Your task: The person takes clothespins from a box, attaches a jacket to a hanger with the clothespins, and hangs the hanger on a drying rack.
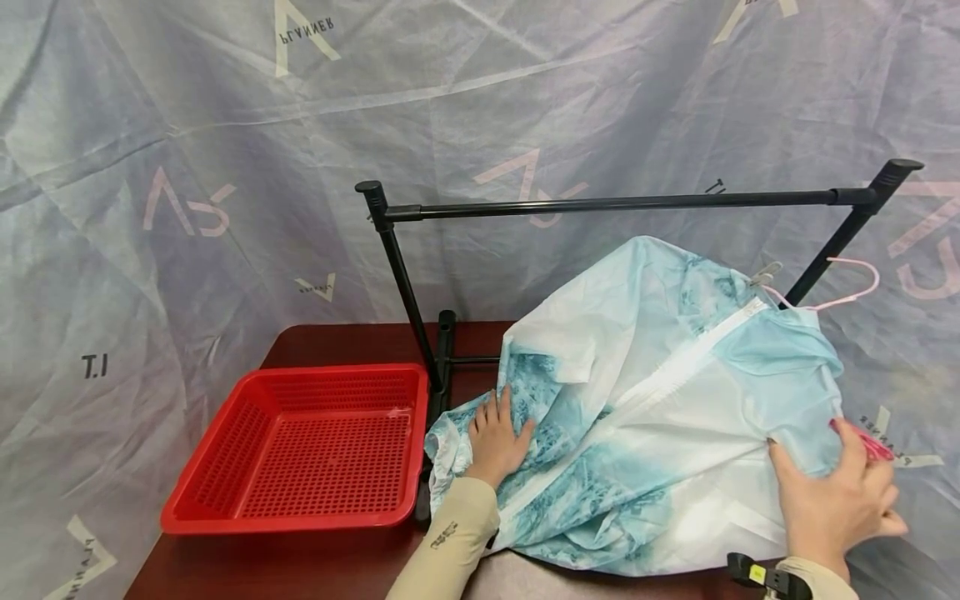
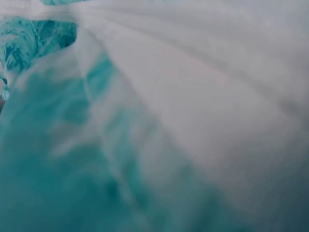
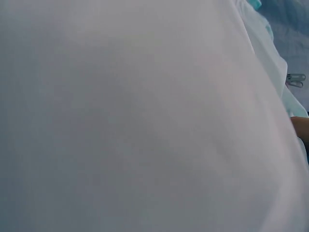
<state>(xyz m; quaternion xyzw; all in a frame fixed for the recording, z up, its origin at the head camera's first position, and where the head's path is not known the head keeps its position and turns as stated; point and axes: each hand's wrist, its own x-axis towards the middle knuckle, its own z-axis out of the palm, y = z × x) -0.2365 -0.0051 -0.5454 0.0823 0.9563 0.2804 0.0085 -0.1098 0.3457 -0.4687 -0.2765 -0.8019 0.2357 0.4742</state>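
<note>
A white and teal zip jacket (image 1: 660,400) lies slanted across the table, with a pink hanger (image 1: 858,296) sticking out at its collar. A grey clip (image 1: 765,273) sits beside the hanger. My left hand (image 1: 498,446) rests on the teal fabric at the jacket's lower left with its fingers extended. At the opposite side, my right hand (image 1: 836,496) grips the jacket, and creases run from its thumb tip. Close behind the right index finger shows a bright pink clip (image 1: 873,443), partly hidden. Jacket cloth (image 2: 203,96) fills most of both wrist views.
A red plastic basket (image 1: 330,450) with a perforated bottom stands on the left of the dark red table (image 1: 300,567). Behind the jacket rises a black rack (image 1: 622,204) with one horizontal bar. Grey printed cloth (image 1: 225,100) covers the background.
</note>
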